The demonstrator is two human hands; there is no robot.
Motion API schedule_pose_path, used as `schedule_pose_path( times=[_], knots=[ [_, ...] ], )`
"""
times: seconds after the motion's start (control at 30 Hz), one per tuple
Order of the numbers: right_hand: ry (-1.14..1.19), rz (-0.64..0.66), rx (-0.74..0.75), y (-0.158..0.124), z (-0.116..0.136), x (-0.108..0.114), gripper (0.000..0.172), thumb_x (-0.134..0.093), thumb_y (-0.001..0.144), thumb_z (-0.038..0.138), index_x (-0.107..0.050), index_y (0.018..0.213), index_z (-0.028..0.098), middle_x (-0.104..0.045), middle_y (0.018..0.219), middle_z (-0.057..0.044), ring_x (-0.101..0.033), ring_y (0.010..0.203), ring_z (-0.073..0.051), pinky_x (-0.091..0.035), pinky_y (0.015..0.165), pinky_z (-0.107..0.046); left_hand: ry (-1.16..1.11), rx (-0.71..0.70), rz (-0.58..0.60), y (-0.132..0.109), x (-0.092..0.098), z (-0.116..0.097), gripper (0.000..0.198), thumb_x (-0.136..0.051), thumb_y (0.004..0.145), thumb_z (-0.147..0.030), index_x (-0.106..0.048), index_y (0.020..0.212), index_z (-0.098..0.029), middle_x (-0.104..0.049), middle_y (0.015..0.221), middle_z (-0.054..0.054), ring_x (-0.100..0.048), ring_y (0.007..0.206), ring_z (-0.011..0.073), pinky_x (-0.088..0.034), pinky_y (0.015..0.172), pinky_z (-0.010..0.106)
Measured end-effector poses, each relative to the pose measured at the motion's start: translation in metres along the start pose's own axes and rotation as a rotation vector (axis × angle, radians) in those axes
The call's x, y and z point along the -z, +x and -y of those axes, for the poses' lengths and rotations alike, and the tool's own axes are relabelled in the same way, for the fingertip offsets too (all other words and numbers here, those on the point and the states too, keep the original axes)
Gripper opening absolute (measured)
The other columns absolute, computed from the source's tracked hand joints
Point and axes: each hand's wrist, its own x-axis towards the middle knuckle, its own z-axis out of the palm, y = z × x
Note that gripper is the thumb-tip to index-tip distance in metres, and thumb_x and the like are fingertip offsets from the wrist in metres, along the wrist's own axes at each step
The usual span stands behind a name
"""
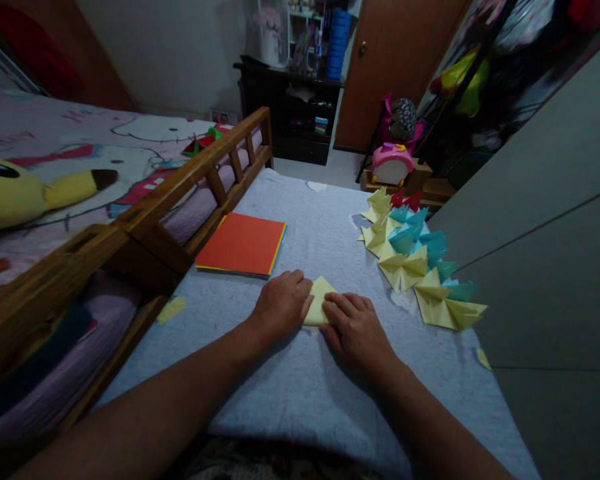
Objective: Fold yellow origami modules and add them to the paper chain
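Note:
A pale yellow folded paper (321,297) lies on the light blue cloth surface (300,373), its triangular tip pointing away from me. My left hand (281,303) rests on its left edge with the fingers curled down on the paper. My right hand (356,328) presses on its lower right part, fingers together and flat against it. Much of the paper is hidden under both hands.
A stack of square coloured sheets (242,244), orange on top, lies to the left. A row of folded yellow, teal and red paper shapes (416,263) runs along the right by a grey wall. A wooden bed rail (180,193) borders the left side.

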Motion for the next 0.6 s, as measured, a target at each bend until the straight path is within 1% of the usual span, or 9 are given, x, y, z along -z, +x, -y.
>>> schedule_pose_path(
  times=[0.13, 0.23, 0.3, 0.43, 0.6],
  knots=[
    [-0.01, 0.005, 0.003, 0.001, 0.001, 0.0, 0.022, -0.061, 0.092, 0.025, -0.064, 0.112, 0.019, -0.068, 0.125, -0.009, -0.056, 0.109, -0.028, -0.041, 0.092, -0.045, 0.012, -0.089, -0.042, -0.003, 0.0, -0.006, 0.012, -0.054, 0.096, -0.018, -0.065, 0.092, -0.017, -0.066, 0.093, 0.007, -0.058, 0.089, 0.0242, -0.048, 0.078, 0.037],
    [-0.005, 0.004, 0.001, 0.0, 0.001, -0.001, 0.024, -0.062, 0.092, 0.025, -0.064, 0.115, 0.019, -0.068, 0.125, -0.009, -0.056, 0.109, -0.028, -0.041, 0.092, -0.044, 0.002, -0.171, -0.036, -0.005, -0.002, -0.008, 0.018, -0.051, 0.098, -0.018, -0.065, 0.087, -0.017, -0.066, 0.089, 0.006, -0.058, 0.087, 0.0227, -0.048, 0.077, 0.035],
    [-0.002, 0.001, 0.003, 0.0, 0.001, -0.001, 0.024, -0.062, 0.092, 0.026, -0.064, 0.115, 0.019, -0.067, 0.126, -0.008, -0.056, 0.109, -0.027, -0.041, 0.092, -0.043, -0.01, -0.2, -0.036, -0.007, -0.004, -0.009, 0.022, -0.049, 0.1, -0.02, -0.065, 0.086, -0.017, -0.066, 0.09, 0.007, -0.058, 0.087, 0.0221, -0.049, 0.079, 0.035],
    [0.001, -0.003, 0.012, 0.0, 0.001, 0.0, 0.022, -0.06, 0.093, 0.026, -0.065, 0.114, 0.02, -0.068, 0.126, -0.007, -0.056, 0.109, -0.027, -0.041, 0.092, -0.043, -0.057, -0.188, -0.054, -0.008, -0.006, -0.011, 0.024, -0.046, 0.101, -0.022, -0.066, 0.09, -0.015, -0.068, 0.097, 0.009, -0.06, 0.095, 0.0227, -0.05, 0.086, 0.036],
    [-0.007, -0.015, 0.013, 0.0, 0.001, 0.0, 0.024, -0.06, 0.093, 0.026, -0.065, 0.116, 0.021, -0.068, 0.126, -0.008, -0.057, 0.109, -0.028, -0.04, 0.092, -0.044, -0.07, -0.119, -0.043, -0.01, -0.005, -0.013, 0.019, -0.046, 0.101, -0.02, -0.065, 0.098, -0.015, -0.068, 0.102, 0.01, -0.06, 0.097, 0.0231, -0.05, 0.088, 0.037]
  ],
)
